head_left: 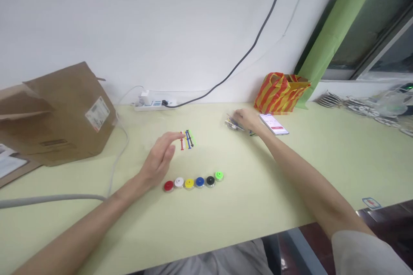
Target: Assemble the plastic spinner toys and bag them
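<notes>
My left hand (160, 157) hovers over the middle-left of the table with its fingers stretched out and thumb apart. Its fingertips are at a row of short thin coloured sticks (188, 139), red, white, yellow, blue, black and green, lying side by side. Nearer me stands a row of small round pieces with clear bases: red (168, 186), white (179, 182), yellow (189, 184), blue (200, 181), black (210, 181) and bright green (219, 175). My right hand (247, 119) reaches into a small pile of mixed parts (232, 125), fingers curled down; what they grip is blurred.
A phone (274, 124) with a lit screen lies right of my right hand, before a red-and-yellow striped bag (280, 92). A cardboard box (64, 116) stands at left. A power strip (155, 105) with a black cable lies by the wall. Stacked discs (358, 105) sit far right.
</notes>
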Motion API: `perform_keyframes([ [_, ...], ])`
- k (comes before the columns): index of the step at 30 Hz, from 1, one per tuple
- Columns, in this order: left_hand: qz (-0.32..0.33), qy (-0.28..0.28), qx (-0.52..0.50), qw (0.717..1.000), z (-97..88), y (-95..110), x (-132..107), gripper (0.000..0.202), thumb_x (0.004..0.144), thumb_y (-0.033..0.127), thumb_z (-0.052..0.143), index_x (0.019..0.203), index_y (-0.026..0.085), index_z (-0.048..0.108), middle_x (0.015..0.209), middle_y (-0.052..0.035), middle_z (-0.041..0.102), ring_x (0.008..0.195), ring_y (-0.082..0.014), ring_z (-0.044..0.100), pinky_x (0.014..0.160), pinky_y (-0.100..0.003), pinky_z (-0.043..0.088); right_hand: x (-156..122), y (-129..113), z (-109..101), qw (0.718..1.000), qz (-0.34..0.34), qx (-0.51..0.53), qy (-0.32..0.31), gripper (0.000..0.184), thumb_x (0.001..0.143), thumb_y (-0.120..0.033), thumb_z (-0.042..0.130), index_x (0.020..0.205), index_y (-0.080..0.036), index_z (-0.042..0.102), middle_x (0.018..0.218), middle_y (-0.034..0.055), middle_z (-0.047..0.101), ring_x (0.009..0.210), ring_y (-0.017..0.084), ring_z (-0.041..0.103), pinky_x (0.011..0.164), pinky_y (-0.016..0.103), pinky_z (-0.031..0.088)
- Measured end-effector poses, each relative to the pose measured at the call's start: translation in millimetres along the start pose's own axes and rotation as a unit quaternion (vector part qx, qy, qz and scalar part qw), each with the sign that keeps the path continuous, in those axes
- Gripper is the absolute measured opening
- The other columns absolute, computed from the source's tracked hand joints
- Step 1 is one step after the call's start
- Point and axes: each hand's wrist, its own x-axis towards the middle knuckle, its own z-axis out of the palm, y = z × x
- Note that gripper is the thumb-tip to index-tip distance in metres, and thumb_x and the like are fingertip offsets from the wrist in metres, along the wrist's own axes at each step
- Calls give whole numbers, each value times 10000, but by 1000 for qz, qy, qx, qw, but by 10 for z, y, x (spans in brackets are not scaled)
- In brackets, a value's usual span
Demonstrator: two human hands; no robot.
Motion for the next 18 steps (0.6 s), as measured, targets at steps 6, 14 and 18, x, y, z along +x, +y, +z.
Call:
perform_keyframes([
  [6,-129,101,-101,981,-14,-152,34,438,1062,507,365,1131,188,658,1032,-73,683,1001,-224,624,942,-372,485,310,-310,-139,922,73,296,239,366,958,-414,455,1095,-156,675,1112,148,709,993,261,648,796,340,526],
  [14,-196,24,-251,948,84,-101,-12,542,966,597,563,1307,184,645,1237,-123,704,1096,-260,655,911,-388,543,-216,-1728,319,726,-22,685,-56,436,685,-505,816,919,-210,597,862,27,685,743,157,629,662,279,543],
  [18,-238,75,-311,917,152,-76,-65,479,935,568,637,1201,173,679,1270,-121,708,1109,-275,683,1003,-439,553,-512,-2016,425,765,-81,603,-211,319,689,-374,813,866,-191,621,821,31,685,758,166,632,701,297,540],
])
